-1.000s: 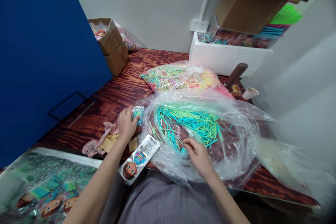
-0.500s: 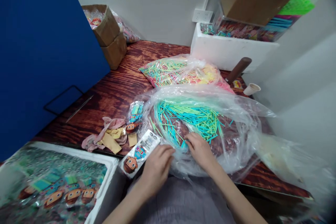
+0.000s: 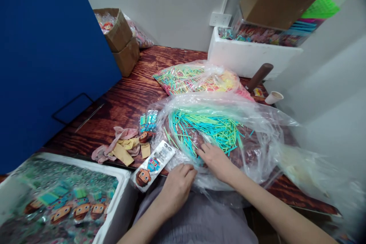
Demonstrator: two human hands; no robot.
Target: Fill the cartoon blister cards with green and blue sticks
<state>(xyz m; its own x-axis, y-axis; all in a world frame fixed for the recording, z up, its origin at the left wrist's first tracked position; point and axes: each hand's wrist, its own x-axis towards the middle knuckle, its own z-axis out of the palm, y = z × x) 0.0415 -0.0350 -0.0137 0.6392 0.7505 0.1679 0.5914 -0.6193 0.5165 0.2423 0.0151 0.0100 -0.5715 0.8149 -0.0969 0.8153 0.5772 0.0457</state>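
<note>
Thin blue and green sticks (image 3: 217,127) lie heaped in an opened clear plastic bag (image 3: 257,152). My right hand (image 3: 215,161) reaches into the bag's near side, its bent fingertips closed at the ends of a few sticks. Lower and to the left, my left hand (image 3: 179,183) is curled by the bag's near edge; anything within its fingers is hidden. Beside that hand lies a white packet (image 3: 153,166) printed with a cartoon face. Small clear packets of green and blue sticks (image 3: 148,121) with a similar face rest behind it.
Pink and yellow scraps (image 3: 122,148) lie left of the packet. A white foam box (image 3: 122,183) with filled packets stands front left. Behind the sticks is a bag of multicoloured sticks (image 3: 194,78). A brown cylinder (image 3: 259,77) and paper cup (image 3: 273,98) stand right; a blue panel (image 3: 57,45) borders the left.
My left hand has moved slightly right and down, closer to my right hand. The right hand has shifted a little left over the sticks. The view has tilted slightly.
</note>
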